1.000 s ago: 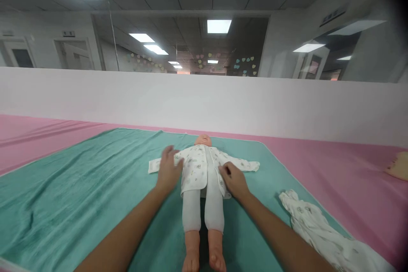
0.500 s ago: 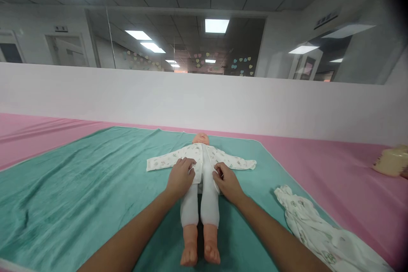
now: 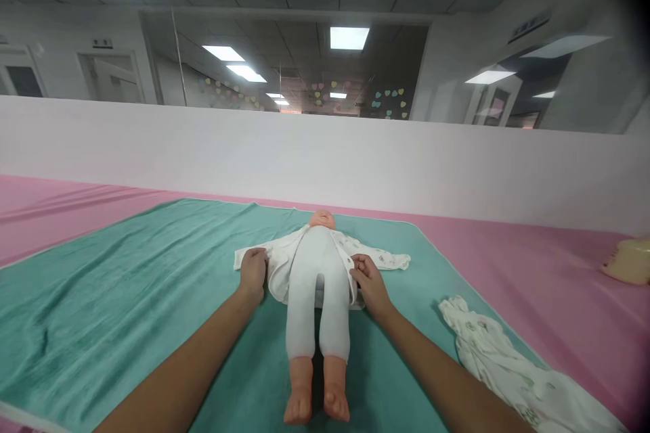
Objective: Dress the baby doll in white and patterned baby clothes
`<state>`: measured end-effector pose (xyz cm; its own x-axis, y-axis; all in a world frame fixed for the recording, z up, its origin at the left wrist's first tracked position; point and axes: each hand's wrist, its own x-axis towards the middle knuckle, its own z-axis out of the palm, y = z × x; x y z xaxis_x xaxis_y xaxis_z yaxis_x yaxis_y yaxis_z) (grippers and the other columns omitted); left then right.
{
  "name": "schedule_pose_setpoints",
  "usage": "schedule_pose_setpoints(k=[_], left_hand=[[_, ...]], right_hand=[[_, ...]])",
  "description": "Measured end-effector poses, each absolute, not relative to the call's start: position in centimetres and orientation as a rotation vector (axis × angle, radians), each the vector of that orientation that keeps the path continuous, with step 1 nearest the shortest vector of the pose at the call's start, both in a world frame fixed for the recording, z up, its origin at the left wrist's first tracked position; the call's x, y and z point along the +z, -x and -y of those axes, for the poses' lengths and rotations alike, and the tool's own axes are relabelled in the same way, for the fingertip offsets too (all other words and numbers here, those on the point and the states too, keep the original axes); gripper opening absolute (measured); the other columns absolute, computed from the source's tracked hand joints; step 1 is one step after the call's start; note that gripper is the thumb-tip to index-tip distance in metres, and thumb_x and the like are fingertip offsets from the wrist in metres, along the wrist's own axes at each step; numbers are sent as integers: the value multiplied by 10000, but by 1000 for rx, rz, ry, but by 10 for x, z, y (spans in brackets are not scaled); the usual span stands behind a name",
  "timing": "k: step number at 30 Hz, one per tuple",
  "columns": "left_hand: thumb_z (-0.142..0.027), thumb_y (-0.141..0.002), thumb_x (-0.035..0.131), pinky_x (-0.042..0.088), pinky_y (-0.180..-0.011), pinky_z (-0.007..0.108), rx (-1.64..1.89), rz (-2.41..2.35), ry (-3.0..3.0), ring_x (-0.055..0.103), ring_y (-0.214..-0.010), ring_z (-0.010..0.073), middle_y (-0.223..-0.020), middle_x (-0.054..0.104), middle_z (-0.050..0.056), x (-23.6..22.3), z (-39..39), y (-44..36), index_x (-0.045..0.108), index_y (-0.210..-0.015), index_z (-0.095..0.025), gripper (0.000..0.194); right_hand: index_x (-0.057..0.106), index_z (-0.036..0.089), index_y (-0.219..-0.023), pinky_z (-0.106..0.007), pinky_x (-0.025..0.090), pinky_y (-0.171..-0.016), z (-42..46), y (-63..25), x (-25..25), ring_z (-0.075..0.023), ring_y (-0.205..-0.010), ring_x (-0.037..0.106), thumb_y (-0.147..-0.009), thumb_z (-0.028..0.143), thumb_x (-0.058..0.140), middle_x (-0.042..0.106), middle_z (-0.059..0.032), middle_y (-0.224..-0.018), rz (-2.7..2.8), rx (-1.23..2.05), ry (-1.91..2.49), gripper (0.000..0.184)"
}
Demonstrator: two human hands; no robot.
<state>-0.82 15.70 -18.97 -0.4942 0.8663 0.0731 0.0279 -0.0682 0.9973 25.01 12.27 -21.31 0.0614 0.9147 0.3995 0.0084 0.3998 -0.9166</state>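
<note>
A baby doll [image 3: 317,298] lies on its back on a teal towel [image 3: 126,304], head away from me, in a white bodysuit with bare feet. A printed white jacket [image 3: 378,258] lies spread open under it, its fronts laid out to both sides. My left hand [image 3: 252,272] is closed on the jacket's left front panel beside the doll's torso. My right hand [image 3: 368,281] pinches the right front panel at the doll's hip.
A crumpled printed white garment [image 3: 512,369] lies on the towel's right edge. The towel rests on a pink sheet [image 3: 533,270]. A pale yellow object [image 3: 630,260] sits at the far right. A white partition [image 3: 325,162] runs behind.
The jacket was closed over the doll's chest; both hands took its front edges and pulled them apart, so the white bodysuit now shows.
</note>
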Motion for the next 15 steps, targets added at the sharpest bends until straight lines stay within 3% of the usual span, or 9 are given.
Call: schedule_pose_setpoints(k=[5,8,15], left_hand=[[-291,-774,482,438,-835,370,1824,-1632,-1597,504,-966,206,-1020,516,58,-190,-154,5,517,-969,-207,216],[-227,-791,472,378,-950,395,1724,-1536,-2133,463,-1067,215,-1082,510,62,-191,-149,-7,511,-1000,-209,213],[-95,-781,387,358,-970,394,1342,-1513,-2393,438,-1097,213,-1096,519,64,-204,-154,-10,527,-978,-201,264]], right_hand=[[534,202,-887,-226,355,-585,-132,-263,-215,-126,-661,482,-595,139,485,560,22,-747,1161,957,873,302],[544,197,-865,-232,370,-590,-138,-271,-219,-137,-669,502,-563,130,478,564,22,-723,1066,937,901,316],[536,180,-874,-273,437,-624,-150,-288,-228,-169,-703,564,-580,183,497,604,-19,-768,1061,770,1144,297]])
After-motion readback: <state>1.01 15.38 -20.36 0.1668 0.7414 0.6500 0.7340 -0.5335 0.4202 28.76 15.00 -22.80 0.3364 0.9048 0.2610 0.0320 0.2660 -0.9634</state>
